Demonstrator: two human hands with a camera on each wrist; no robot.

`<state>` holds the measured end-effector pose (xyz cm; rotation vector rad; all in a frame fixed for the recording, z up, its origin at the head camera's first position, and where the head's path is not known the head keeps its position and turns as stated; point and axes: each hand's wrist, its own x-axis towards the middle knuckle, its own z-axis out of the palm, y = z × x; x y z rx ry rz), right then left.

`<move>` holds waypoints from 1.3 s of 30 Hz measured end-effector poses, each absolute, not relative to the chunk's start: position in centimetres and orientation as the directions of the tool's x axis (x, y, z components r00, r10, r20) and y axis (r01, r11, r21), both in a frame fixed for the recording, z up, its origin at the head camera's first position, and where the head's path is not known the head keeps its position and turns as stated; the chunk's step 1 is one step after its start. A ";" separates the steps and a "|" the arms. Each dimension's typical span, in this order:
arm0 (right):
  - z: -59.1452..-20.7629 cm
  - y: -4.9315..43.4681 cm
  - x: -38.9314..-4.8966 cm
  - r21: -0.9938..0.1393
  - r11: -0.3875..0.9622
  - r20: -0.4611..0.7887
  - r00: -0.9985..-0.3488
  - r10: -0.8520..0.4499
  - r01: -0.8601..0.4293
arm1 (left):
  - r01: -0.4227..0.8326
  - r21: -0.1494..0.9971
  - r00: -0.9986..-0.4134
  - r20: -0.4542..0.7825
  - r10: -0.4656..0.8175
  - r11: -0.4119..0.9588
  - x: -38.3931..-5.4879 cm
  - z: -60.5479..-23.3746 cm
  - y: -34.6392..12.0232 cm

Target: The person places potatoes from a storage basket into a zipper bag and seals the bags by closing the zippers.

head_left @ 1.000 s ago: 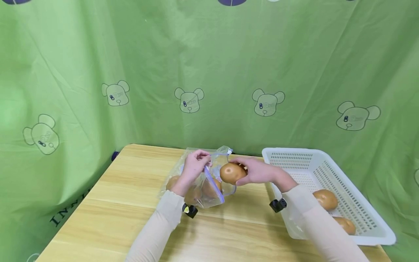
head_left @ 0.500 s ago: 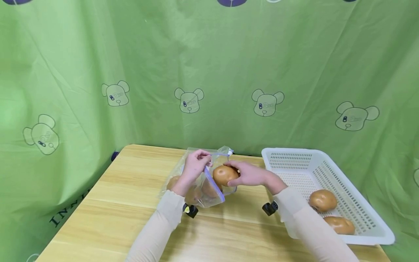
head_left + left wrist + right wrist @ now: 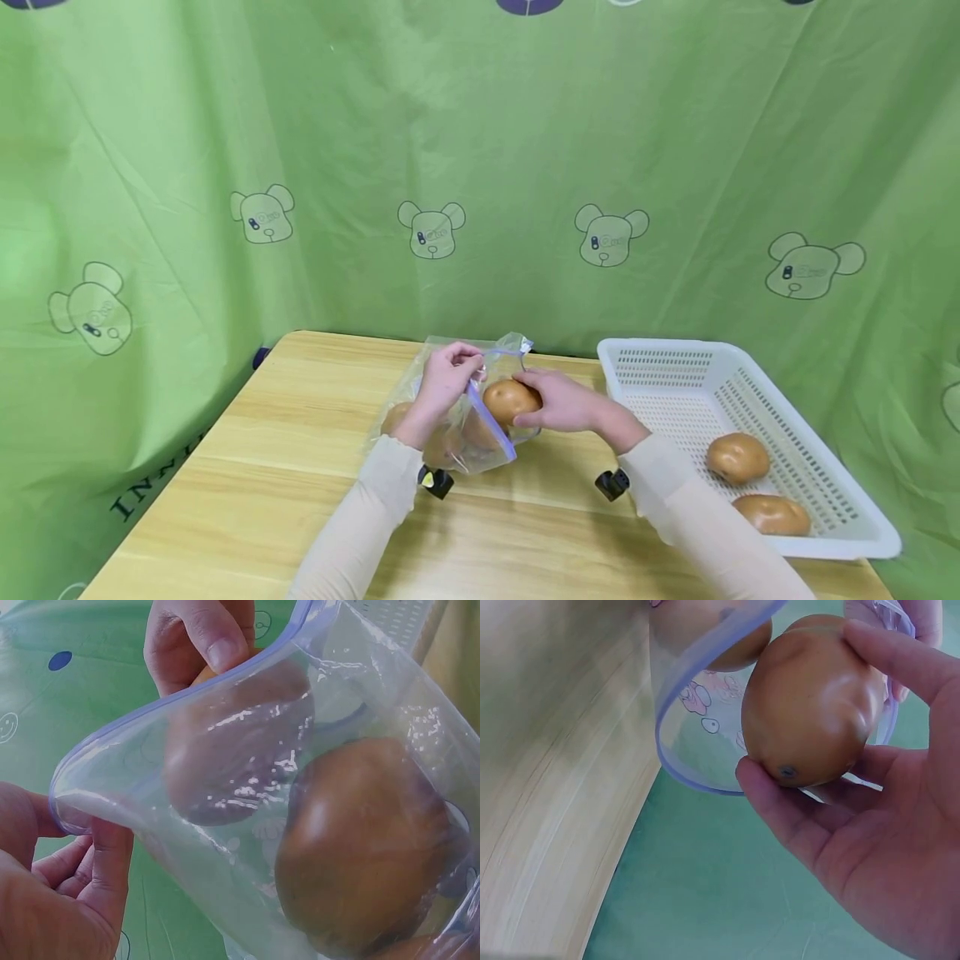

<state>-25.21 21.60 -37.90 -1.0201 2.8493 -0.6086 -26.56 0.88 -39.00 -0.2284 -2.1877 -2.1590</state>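
Observation:
A clear zip bag point(image 3: 420, 383) with a purple rim lies on the wooden table, its mouth spread towards the right. My left hand point(image 3: 446, 379) pinches the rim at the top; in the left wrist view the left hand point(image 3: 75, 877) has thumb and fingers on that edge. Fingers and thumb of my right hand point(image 3: 562, 402) curl round a brown potato point(image 3: 510, 402), held partly inside the bag's mouth. Through the film, another potato point(image 3: 360, 847) shows deeper in the bag. The right wrist view has the held potato point(image 3: 810, 705) framed by the rim.
A white perforated basket point(image 3: 832, 458) stands at the right of the table point(image 3: 300, 433). Two potatoes lie in it, one potato point(image 3: 738, 458) behind the other potato point(image 3: 772, 514). Behind the table hangs a green curtain point(image 3: 510, 283) with bear-head prints.
My right hand has moved left, carrying the potato from the bag's opening to partly inside it. The left hand has stayed on the rim. Both basket potatoes are now less covered by the right sleeve.

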 end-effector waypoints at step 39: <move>-39.4 20.9 -25.1 -0.435 0.713 0.109 -0.818 -0.565 -0.550 | 0.160 0.987 -0.984 0.157 0.088 0.023 -26.5 -38.8 0.9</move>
